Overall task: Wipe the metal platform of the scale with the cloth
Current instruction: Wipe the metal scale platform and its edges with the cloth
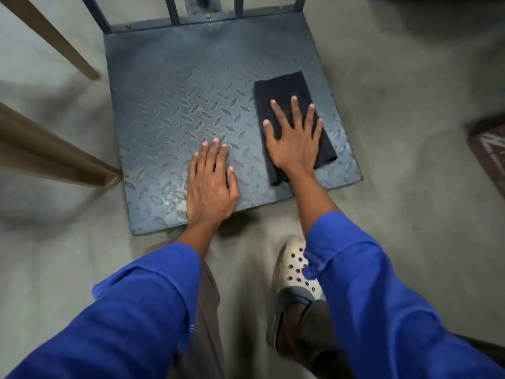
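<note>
The scale's metal platform is a dark blue-grey tread plate lying low on the floor. A folded black cloth lies on its right side. My right hand presses flat on the cloth with fingers spread, covering its middle. My left hand rests flat on the bare plate near the front edge, fingers together, holding nothing.
Metal uprights of the scale frame rise at the platform's far edge. Brown wooden legs slant in at the left. A dark mat lies at the right. My foot in a perforated white clog stands just before the platform.
</note>
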{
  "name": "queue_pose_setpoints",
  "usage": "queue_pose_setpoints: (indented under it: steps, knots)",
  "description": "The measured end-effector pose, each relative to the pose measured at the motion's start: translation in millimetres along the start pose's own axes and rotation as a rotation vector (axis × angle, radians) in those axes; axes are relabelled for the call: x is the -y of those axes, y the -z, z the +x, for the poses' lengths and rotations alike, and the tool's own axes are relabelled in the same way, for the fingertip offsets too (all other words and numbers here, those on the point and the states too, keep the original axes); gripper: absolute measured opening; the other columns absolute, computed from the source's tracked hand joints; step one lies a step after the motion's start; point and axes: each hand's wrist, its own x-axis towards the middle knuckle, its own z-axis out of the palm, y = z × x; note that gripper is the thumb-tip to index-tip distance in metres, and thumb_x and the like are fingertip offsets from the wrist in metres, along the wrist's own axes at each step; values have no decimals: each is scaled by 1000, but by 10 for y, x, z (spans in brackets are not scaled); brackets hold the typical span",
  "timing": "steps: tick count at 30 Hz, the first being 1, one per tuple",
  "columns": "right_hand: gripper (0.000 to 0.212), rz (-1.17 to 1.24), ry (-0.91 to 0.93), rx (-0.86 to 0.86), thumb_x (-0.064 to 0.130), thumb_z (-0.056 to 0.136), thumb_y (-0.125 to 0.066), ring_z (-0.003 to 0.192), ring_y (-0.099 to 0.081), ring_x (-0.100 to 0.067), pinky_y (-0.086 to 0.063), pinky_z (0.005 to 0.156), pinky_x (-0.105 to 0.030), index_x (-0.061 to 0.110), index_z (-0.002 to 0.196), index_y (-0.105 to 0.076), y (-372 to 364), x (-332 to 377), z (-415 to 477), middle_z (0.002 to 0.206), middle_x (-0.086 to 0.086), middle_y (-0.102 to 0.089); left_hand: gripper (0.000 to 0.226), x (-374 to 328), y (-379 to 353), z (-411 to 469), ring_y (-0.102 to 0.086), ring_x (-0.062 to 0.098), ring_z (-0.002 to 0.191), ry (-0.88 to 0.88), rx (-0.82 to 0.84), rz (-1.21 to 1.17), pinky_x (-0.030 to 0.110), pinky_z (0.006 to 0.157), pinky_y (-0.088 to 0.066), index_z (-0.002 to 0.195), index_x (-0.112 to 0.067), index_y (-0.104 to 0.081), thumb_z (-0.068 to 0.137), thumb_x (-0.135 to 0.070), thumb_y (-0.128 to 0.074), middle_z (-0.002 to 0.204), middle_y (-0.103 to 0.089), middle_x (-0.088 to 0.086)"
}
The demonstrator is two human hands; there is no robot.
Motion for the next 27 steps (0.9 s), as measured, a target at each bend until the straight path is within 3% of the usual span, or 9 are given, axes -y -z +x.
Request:
queue_pose_setpoints:
  steps: [4, 8, 13, 20, 27]
  knots:
    - [63, -6, -226, -39, 73, 100, -18, 161, -5, -36, -8, 126, -62, 54, 160, -18, 148, -513, -1, 175, 8, -10, 56, 8, -5, -8, -20, 23, 161, 7, 4, -14, 43, 132, -13, 161, -15, -37, 108, -31, -41, 172, -30, 5]
    - [62, 4, -341, -70, 71, 102, -18, 161, 0, -36, -3, 126, -65, 53, 161, -13, 90, -444, -642, 175, 6, -7, 56, -10, -3, -11, -21, 24, 161, 11, 10, -7, 45, 132, -16, 161, -15, -36, 108, -31, -40, 172, -30, 5]
    - [59, -8, -209, -56, 65, 105, -23, 161, 1, -39, -3, 124, -68, 52, 162, -14, -46, 133, -904, 176, 2, -7, 55, -26, -10, 1, -22, 24, 161, 17, 8, 7, 45, 132, -16, 160, -15, -38, 107, -30, -40, 171, -32, 5]
    - [58, -7, 36, 8, 69, 103, -18, 161, 6, -37, 0, 124, -69, 56, 160, -13, -77, 291, -415, 176, 4, -4, 59, 7, -17, 32, -13, 24, 163, -17, 44, 49, 48, 132, -13, 164, -16, -28, 108, -35, -34, 174, -22, 6]
    - [57, -25, 108, 29, 68, 104, -15, 161, 3, -38, 0, 123, -69, 56, 160, -14, -122, 482, -310, 176, 2, -6, 60, 52, -53, -3, -13, 24, 163, 27, 9, -43, 45, 133, -11, 164, -11, -27, 110, -38, -27, 174, -22, 8]
